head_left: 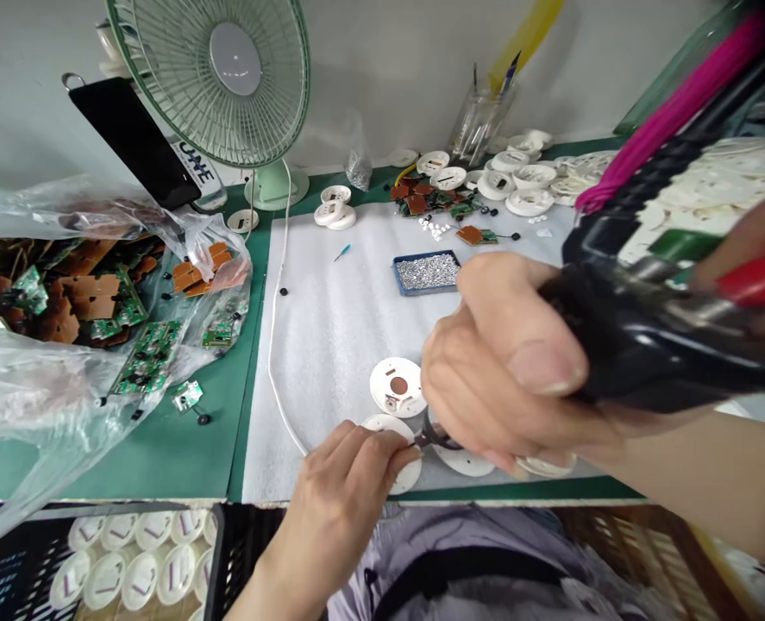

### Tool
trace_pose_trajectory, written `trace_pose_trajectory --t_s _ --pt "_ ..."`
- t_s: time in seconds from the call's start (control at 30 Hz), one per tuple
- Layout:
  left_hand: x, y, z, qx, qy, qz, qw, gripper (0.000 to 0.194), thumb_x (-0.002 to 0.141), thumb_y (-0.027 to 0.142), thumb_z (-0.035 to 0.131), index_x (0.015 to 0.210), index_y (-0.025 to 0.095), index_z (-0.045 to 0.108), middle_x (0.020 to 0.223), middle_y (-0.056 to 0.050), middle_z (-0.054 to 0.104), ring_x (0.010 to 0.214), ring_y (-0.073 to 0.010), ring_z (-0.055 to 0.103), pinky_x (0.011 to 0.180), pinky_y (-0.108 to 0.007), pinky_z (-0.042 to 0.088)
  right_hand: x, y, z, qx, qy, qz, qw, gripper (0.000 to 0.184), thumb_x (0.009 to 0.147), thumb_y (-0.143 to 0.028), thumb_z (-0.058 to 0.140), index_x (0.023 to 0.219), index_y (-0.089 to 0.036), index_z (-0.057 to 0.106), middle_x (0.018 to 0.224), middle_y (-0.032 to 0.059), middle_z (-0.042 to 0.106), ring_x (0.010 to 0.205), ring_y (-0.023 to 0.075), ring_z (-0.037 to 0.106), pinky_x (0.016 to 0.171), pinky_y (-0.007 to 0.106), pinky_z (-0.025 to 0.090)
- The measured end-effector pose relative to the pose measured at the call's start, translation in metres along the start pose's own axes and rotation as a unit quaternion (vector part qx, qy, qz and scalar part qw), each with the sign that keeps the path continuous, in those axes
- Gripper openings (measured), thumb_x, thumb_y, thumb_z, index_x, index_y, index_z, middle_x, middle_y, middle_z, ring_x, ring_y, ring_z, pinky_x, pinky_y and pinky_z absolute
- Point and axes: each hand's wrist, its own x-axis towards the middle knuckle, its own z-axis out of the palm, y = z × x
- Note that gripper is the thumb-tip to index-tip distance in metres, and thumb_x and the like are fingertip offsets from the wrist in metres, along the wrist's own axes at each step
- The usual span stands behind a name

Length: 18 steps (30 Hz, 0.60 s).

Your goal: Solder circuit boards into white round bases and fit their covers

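Note:
My right hand (511, 362) is wrapped round the black grip of an electric screwdriver (641, 336), whose tip points down at a white round plastic disc (395, 448) near the front edge of the white foam mat (336, 319). My left hand (349, 483) lies on that disc, with its fingers pinched beside the tip; what they pinch is too small to make out. A second white disc (396, 385), with a brown round part in its middle, lies just behind. More white discs are partly hidden under my right hand.
A blue tray of small screws (427, 271) sits mid-mat. A clear bag of green and brown circuit boards (84, 302) lies at left. A green fan (227, 78) stands at the back. Several white discs (524, 177) are piled at back right. A crate with discs (129, 561) stands below.

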Motion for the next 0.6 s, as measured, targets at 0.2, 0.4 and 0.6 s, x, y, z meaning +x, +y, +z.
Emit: trace_pose_trajectory --t_s 0.2,0.4,0.6 --pt "-0.006 0.005 -0.001 0.004 -0.01 -0.018 1.0 0.025 0.104 0.011 0.035 0.098 0.017 0.058 0.069 -0.001 0.06 0.06 -0.0146 0.058 0.058 -0.024 0.049 0.003 0.002 0.016 0.011 0.023 0.01 1.0 0.059 0.1 -0.06 0.014 0.087 -0.014 0.049 0.057 -0.0005 0.041 0.052 0.0067 0.045 0.058 0.021 0.044" --pt "-0.017 -0.001 -0.018 0.032 0.042 -0.11 0.993 0.022 0.098 0.007 0.049 0.111 0.017 0.064 0.087 -0.004 0.073 0.076 -0.0126 0.071 0.073 -0.019 0.057 0.012 0.024 0.011 0.0 0.063 0.025 0.998 0.046 0.102 -0.05 0.026 0.094 -0.012 0.048 0.053 -0.004 0.04 0.048 0.0032 0.04 0.053 0.015 0.037" --pt "-0.034 0.003 -0.015 -0.091 -0.036 -0.092 0.991 0.03 0.098 0.005 0.046 0.123 0.017 0.058 0.109 -0.007 0.074 0.1 -0.0131 0.072 0.088 -0.021 0.058 0.016 0.043 0.001 0.002 0.059 0.007 0.998 0.052 0.098 -0.059 0.035 0.093 -0.008 0.049 0.051 -0.0046 0.041 0.045 0.0031 0.04 0.05 0.015 0.038"
